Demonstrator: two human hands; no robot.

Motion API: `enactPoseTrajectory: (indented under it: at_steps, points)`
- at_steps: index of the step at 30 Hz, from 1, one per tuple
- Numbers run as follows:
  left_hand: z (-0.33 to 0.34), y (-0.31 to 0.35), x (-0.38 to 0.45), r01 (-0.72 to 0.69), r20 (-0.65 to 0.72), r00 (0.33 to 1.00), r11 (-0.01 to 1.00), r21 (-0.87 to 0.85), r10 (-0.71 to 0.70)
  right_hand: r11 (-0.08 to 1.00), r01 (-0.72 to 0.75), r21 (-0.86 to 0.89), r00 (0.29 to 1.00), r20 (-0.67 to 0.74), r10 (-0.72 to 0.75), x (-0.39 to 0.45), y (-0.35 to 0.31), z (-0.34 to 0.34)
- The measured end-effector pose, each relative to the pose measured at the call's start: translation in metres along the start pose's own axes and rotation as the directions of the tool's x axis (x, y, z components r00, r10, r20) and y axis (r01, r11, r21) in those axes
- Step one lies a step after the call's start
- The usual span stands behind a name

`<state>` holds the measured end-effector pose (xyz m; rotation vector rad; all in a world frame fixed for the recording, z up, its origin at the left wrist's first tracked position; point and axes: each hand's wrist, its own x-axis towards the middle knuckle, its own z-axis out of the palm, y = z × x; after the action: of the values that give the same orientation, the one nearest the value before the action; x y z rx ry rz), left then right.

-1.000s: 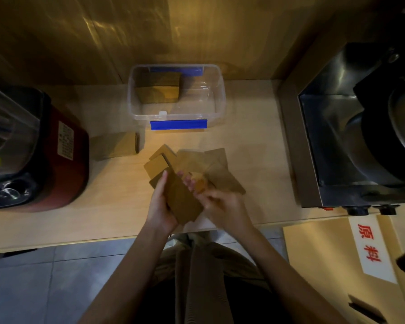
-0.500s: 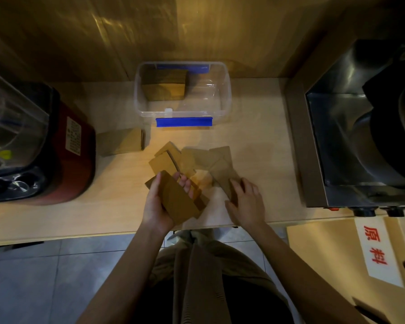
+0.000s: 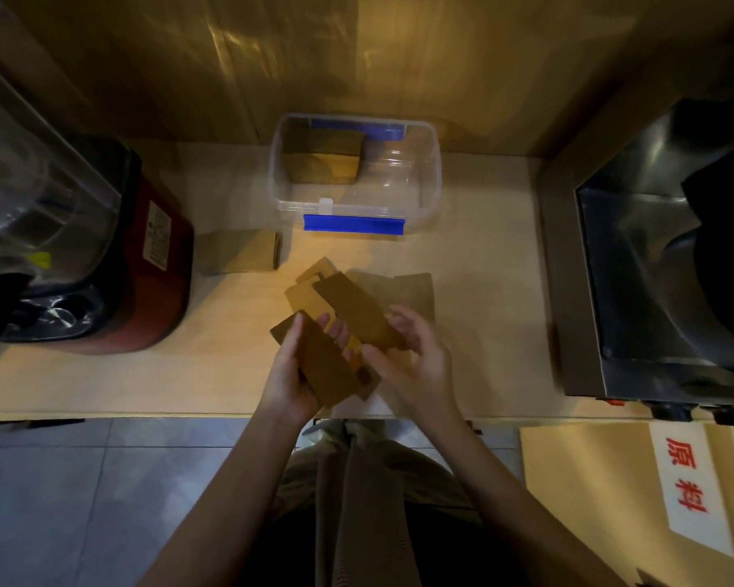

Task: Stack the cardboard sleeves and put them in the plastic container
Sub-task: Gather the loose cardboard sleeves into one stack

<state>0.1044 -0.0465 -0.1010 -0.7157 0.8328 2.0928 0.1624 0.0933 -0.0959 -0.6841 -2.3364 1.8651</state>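
Change: half a second ago my right hand (image 3: 412, 362) lay flat on the loose sleeves (image 3: 412, 290); now it lifts one sleeve (image 3: 357, 313), pinched.
Meaning: the stack (image 3: 323, 366) likely grows.
Left hand (image 3: 291, 374): curled around the stack.
Destination: plastic container (image 3: 429, 180), beyond on the counter (image 3: 484, 290), part-filled.

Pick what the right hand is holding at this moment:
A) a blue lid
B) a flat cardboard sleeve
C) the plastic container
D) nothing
B: the right hand grips a flat cardboard sleeve lifted above the counter, beside the stack of sleeves in the left hand; the plastic container sits untouched farther back.
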Motion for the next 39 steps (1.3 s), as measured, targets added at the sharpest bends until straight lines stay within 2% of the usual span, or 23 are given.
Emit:
enactPoseTrajectory:
  at_steps: [2,5,10,15,17,19,21,23,26,29,32,39]
  points:
    - [-0.004,0.001,-0.004,-0.032,0.027,0.999,0.999,0.042,0.031,0.998,0.054,-0.034,0.998,0.026,-0.053,-0.004,-0.011,0.011]
    - [-0.01,0.004,-0.009,-0.061,0.078,0.995,0.998,0.033,0.058,0.982,0.129,-0.136,0.976,0.195,-0.101,-0.011,-0.018,0.023]
    - [-0.022,0.01,-0.003,-0.061,0.111,0.99,0.977,-0.204,0.085,0.912,0.275,-0.305,0.927,0.336,-0.168,-0.016,-0.012,0.039]
    - [-0.032,0.013,-0.002,-0.108,0.092,0.987,0.961,-0.255,0.135,0.84,0.379,-0.388,0.883,0.423,-0.203,-0.017,-0.01,0.048]
    - [-0.036,0.016,-0.002,-0.124,0.065,0.987,0.96,-0.251,0.144,0.822,0.408,-0.398,0.848,0.497,-0.181,-0.013,-0.013,0.049]
    - [-0.041,0.019,-0.003,-0.134,0.042,0.988,0.959,-0.251,0.149,0.869,0.328,-0.371,0.827,0.557,-0.074,-0.005,-0.019,0.049]
    - [-0.046,0.021,-0.005,-0.144,0.035,0.987,0.959,-0.245,0.157,0.935,0.152,-0.321,0.853,0.521,0.04,0.007,-0.024,0.049]
    - [-0.049,0.024,-0.007,-0.161,0.025,0.985,0.954,-0.254,0.173,0.941,0.084,-0.327,0.914,0.401,0.058,0.019,-0.021,0.053]
    - [-0.054,0.028,-0.009,-0.174,-0.003,0.984,0.942,-0.288,0.181,0.87,0.136,-0.474,0.959,0.283,0.004,0.037,-0.004,0.064]
    - [-0.057,0.029,-0.012,-0.18,-0.012,0.983,0.939,-0.294,0.185,0.706,0.14,-0.694,0.94,0.317,0.125,0.046,0.01,0.081]
    - [-0.06,0.028,-0.015,-0.18,-0.015,0.983,0.943,-0.28,0.183,0.563,0.174,-0.808,0.941,0.304,0.146,0.047,0.019,0.096]
    - [-0.063,0.027,-0.018,-0.182,-0.03,0.983,0.947,-0.264,0.181,0.514,0.178,-0.839,0.966,0.248,0.071,0.043,0.028,0.104]
